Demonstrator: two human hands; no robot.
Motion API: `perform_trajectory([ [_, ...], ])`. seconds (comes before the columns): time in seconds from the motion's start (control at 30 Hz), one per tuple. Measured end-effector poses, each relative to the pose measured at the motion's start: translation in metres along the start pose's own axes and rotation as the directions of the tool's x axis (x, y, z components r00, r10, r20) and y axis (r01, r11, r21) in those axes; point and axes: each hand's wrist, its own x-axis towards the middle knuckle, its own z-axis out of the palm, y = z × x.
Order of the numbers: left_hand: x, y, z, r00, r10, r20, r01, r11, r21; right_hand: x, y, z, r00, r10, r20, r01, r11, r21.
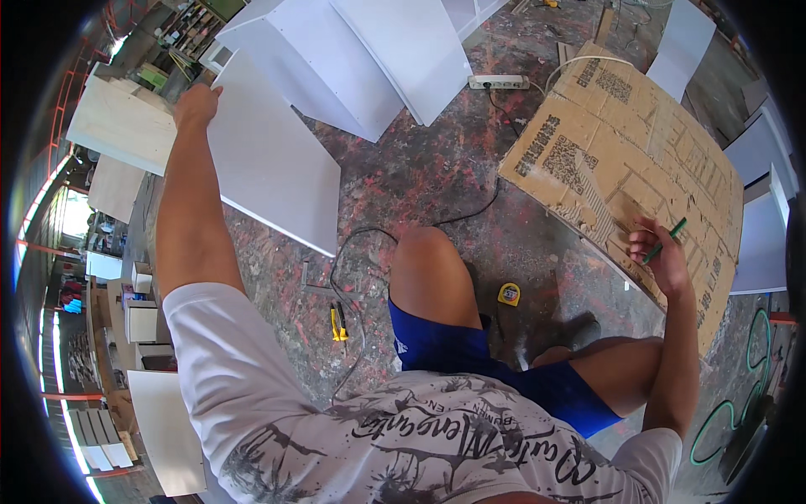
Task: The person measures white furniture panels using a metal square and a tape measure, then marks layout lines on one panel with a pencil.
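Observation:
My left arm reaches out to the far left, where my left hand (197, 106) is closed on the upper corner of a white panel (273, 164). That panel stands tilted, its lower edge close to the floor. On the right, my right hand (662, 256) holds a green pencil (677, 228) between curled fingers. It is over a large brown cardboard sheet (579, 126) with black printing and a torn strip. Whether the hand touches the cardboard I cannot tell. A yellow tape measure (509, 293) lies on the floor beside my knee.
Yellow-handled pliers (338, 322) and a black cable (363, 323) lie on the stained floor. A white power strip (499, 82) sits near the cardboard. White cabinet parts (315, 67) stand at the back. A pale board (122, 118) is at the left, a green hose (714, 428) at the right.

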Motion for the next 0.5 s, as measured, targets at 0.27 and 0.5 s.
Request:
perform_trajectory([
  [0.27,0.097,-0.021,0.113,0.997,0.068,0.027,-0.07,0.993,0.098,0.004,0.002,-0.005,0.999,0.007,-0.048,-0.01,0.998,-0.057],
  [0.5,0.103,-0.003,0.129,0.984,-0.103,0.148,0.138,0.957,-0.254,0.006,-0.001,-0.003,0.997,0.035,-0.062,-0.039,0.997,-0.069],
])
